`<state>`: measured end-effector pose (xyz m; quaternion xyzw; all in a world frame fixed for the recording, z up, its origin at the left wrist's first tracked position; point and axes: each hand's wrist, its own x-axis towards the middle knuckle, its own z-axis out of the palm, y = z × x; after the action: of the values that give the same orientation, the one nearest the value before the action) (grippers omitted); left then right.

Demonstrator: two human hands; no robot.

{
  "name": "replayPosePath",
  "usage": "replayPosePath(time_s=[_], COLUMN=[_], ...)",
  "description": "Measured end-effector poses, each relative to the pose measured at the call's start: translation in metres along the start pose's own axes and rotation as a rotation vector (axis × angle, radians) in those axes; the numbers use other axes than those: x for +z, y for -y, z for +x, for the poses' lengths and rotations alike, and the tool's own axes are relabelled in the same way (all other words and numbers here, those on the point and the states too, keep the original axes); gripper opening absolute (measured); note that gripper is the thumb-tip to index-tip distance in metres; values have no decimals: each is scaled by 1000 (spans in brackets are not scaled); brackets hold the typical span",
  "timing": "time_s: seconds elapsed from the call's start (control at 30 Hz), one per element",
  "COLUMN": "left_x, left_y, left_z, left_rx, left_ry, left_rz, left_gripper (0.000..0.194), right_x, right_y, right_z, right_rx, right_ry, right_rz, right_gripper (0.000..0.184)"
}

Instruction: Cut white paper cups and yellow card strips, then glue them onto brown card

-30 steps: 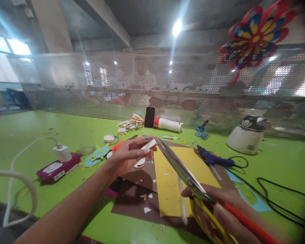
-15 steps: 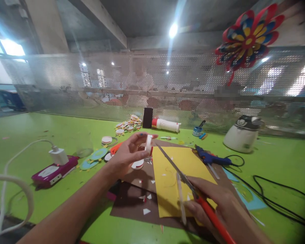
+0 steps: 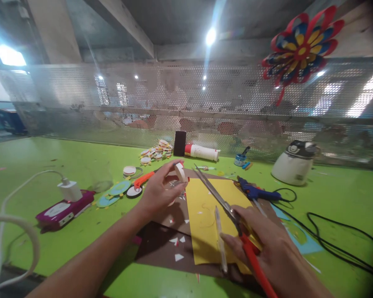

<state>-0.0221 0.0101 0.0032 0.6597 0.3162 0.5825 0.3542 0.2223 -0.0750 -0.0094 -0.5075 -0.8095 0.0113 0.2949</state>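
Between the fingertips and thumb of my left hand (image 3: 163,186) is a small white ring-shaped paper piece (image 3: 180,171) with red at its edge, raised above the sheets. My right hand (image 3: 261,244) grips the red handles of a pair of scissors (image 3: 219,198). Their blades point up and left, slightly parted, with the tips just right of the white piece and apart from it. Under the blades lies a yellow sheet (image 3: 202,231) on brown sheets (image 3: 161,244), with white scraps (image 3: 178,257) scattered about. A clear pen-like stick (image 3: 220,244) lies by my right thumb.
A blue glue gun (image 3: 257,192) with a black cord lies right. Left are a purple power bank (image 3: 65,211), blue paper discs (image 3: 119,188) and orange-handled scissors (image 3: 143,180). Behind stand a phone (image 3: 180,142), a white-red roll (image 3: 203,152), a heap of small discs (image 3: 157,152) and a white-black container (image 3: 294,163).
My left hand has turned the white piece so it tilts differently. The scissors have shifted slightly right, away from the piece, and their blades have parted a little.
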Motion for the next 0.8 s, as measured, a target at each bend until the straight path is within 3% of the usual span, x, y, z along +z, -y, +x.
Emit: replayPosePath(time_s=[0.2, 0.43, 0.8], left_x=[7, 14, 8], left_y=[8, 11, 10], left_z=[-4, -11, -13], left_rx=[46, 239, 365], left_ry=[-107, -112, -58], left_rz=[197, 390, 622], left_gripper=[57, 54, 54], right_x=[9, 13, 7], right_y=[5, 4, 3], right_z=[-4, -4, -5], right_rx=[25, -14, -55], right_ry=[83, -17, 27], right_rz=[-55, -123, -196], right_gripper=[34, 39, 42])
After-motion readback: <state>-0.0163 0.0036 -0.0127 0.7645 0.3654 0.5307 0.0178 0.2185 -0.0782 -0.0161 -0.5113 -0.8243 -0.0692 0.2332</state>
